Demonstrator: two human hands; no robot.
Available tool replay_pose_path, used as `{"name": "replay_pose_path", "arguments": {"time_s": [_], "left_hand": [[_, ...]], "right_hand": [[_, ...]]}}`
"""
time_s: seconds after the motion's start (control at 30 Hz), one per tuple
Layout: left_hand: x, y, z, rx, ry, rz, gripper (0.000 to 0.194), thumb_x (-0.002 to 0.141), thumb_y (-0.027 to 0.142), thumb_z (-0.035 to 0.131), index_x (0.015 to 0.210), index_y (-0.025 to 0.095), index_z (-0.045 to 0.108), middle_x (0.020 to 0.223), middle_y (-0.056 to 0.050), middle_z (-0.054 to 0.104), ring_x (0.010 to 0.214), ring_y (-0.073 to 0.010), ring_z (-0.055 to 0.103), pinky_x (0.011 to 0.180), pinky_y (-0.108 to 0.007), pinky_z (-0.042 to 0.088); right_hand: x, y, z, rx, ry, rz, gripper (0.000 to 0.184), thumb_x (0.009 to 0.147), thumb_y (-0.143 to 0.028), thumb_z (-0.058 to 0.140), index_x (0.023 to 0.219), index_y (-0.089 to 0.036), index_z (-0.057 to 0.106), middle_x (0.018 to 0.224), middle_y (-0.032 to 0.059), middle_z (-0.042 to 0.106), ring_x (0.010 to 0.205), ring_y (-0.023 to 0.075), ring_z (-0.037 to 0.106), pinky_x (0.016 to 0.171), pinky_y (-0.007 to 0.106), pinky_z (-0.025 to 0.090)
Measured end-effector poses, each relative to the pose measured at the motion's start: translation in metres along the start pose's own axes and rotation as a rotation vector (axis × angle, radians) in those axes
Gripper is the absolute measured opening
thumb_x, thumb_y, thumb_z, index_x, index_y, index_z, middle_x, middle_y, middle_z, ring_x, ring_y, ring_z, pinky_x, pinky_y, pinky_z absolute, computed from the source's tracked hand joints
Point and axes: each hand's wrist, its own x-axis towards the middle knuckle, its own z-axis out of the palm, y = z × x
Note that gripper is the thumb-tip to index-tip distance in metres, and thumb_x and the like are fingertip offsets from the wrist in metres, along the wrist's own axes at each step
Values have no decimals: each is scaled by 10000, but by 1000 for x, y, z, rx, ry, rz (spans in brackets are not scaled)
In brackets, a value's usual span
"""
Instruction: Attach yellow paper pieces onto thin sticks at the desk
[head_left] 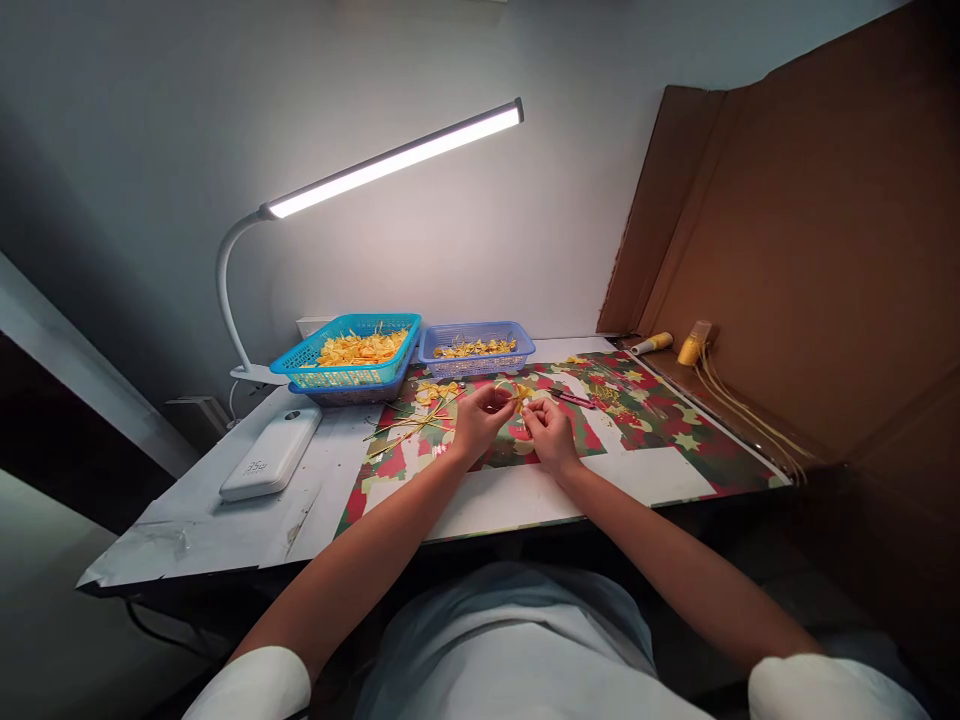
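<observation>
a pale wall backs the scene, with a brown cardboard panel standing along the right side and closing off that flank. before the wall is a white-topped table, its right part covered by a patterned sheet, and a lit lamp slants above. a turquoise basket of yellow pieces and a purple basket sit at the back, beyond the hands, while a white power bank lies well apart to the left. the person's left hand and right hand meet over the sheet, with a white strip between them and the near edge of the table. thin green stems lie beside the left hand; a pink-handled tool lies just beyond the right. smallest is the yellow piece, between the two hands, to the right of the left fingers and just up and left of the right ones, about equally near both. both hands appear to pinch it at the fingertips; its long axis is too small to tell.
</observation>
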Motion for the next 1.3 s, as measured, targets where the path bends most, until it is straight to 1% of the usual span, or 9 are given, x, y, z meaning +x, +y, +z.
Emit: {"name": "replay_pose_path", "arguments": {"time_s": [0.23, 0.5, 0.7, 0.87, 1.07, 1.3], "left_hand": [[1, 0, -1, 20, -32, 23, 218, 689, 363, 697, 723, 163, 616, 653, 1, 628, 572, -99, 560, 552, -218, 460], [3, -3, -2, -26, -43, -3, 262, 665, 392, 716, 703, 156, 608, 657, -2, 616, 572, -95, 538, 552, -220, 445], [4, -4, -2, -8, -48, -10, 240, 667, 372, 712, 706, 155, 617, 661, -6, 626, 571, -99, 545, 554, -227, 448], [5, -4, -3, -17, -59, -26, 253, 660, 390, 714, 708, 154, 637, 657, -15, 636, 569, -106, 554, 557, -234, 452], [3, -2, 0, -3, -34, -43, 205, 653, 349, 706, 671, 159, 632, 632, -6, 628, 554, -106, 547, 547, -231, 446], [0, -12, 4, 84, 17, 17, 141, 691, 302, 651, 663, 167, 621, 629, 4, 621, 560, -108, 541, 555, -229, 439]], "right_hand": [[0, 0, 0, -23, -2, -15, 205, 752, -400, 550, 714, -210, 483, 503, -67, 415, 452, 91, 339, 451, 233, 255], [0, -1, 0, -30, 0, -8, 209, 749, -410, 552, 728, -210, 494, 509, -66, 418, 454, 93, 347, 452, 236, 256], [0, -2, 0, -27, 0, -13, 207, 745, -406, 550, 723, -210, 490, 509, -65, 417, 456, 94, 354, 450, 236, 260], [-1, -3, 0, -19, -4, -3, 215, 745, -413, 552, 724, -209, 484, 498, -67, 420, 446, 92, 348, 443, 232, 263], [0, 1, 1, -26, 8, 3, 234, 727, -433, 561, 719, -210, 490, 492, -64, 445, 438, 92, 360, 442, 230, 264], [2, 6, 6, 24, 16, 85, 268, 692, -467, 565, 702, -213, 481, 469, -58, 486, 437, 99, 388, 458, 237, 304]]}}
